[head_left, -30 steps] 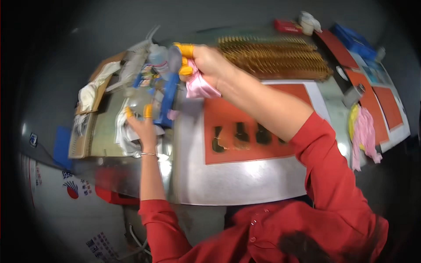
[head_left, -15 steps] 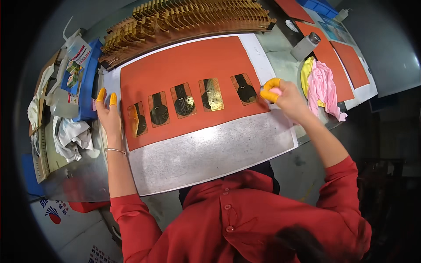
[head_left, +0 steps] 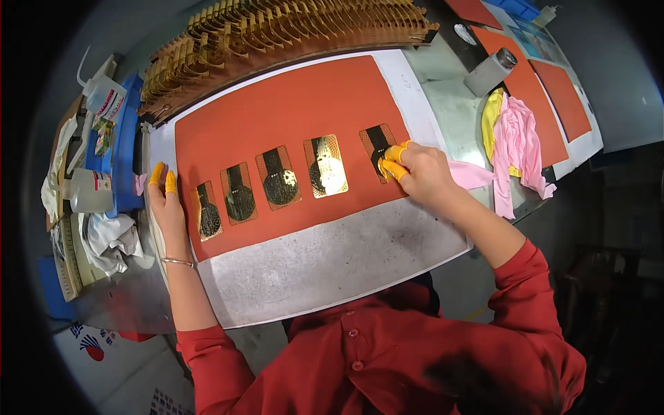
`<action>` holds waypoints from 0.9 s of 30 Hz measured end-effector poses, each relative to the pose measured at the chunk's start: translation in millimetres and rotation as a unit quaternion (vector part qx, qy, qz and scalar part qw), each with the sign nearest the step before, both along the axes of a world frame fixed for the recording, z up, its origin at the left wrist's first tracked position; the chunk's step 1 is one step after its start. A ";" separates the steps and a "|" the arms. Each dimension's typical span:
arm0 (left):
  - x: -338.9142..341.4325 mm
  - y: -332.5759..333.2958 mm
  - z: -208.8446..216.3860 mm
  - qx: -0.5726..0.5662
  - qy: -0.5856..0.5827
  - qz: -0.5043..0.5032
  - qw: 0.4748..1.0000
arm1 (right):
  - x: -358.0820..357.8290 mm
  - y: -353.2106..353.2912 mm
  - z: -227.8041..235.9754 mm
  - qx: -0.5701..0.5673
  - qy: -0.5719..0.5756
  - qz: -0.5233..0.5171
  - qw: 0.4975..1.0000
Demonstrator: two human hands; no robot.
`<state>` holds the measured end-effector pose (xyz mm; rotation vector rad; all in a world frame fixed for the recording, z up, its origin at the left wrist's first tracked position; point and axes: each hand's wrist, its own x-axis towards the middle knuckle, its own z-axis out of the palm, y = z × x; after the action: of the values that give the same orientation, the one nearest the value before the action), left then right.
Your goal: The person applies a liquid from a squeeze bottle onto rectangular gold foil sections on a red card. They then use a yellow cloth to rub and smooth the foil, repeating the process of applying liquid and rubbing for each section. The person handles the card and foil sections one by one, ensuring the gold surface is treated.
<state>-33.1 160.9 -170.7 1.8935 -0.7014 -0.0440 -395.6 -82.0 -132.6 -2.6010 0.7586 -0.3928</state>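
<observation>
Several thin gold-and-black metal plates lie in a row on an orange-red mat [head_left: 290, 97]. My left hand [head_left: 169, 214] is open at the mat's left edge, fingers stretched out, with yellow cots on two fingertips. Nearest it is the leftmost plate [head_left: 209, 220]. My right hand [head_left: 425, 173], also in yellow cots, has its fingers bent and closed on the right edge of the rightmost plate [head_left: 375, 138]. Whether something sits beneath those fingers is hidden. A pink cloth strip [head_left: 472, 176] shows beside that hand, its near end out of sight behind it.
A long rack of curved gold pieces [head_left: 290, 34] stands behind the mat. Rightward are a grey bottle [head_left: 490, 75], pink cloth [head_left: 520, 138] and yellow cloth [head_left: 491, 117]. To the left are a blue tray [head_left: 126, 149], plastic bottles and a crumpled white cloth [head_left: 114, 238].
My right hand has moved left from the mat's edge onto the rightmost plate. The pink strip now shows to its right. My left hand stays by the mat; the whole view has shifted slightly.
</observation>
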 end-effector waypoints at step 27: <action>-0.8 -3.8 -3.0 0.030 -0.027 -0.019 0.999 | 16.8 -23.9 -11.9 -0.101 -0.003 0.037 0.994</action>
<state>-34.0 157.0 -173.7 1.9442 -0.7799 -0.0383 -378.8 -105.9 -144.6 -2.8049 0.6479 -0.4776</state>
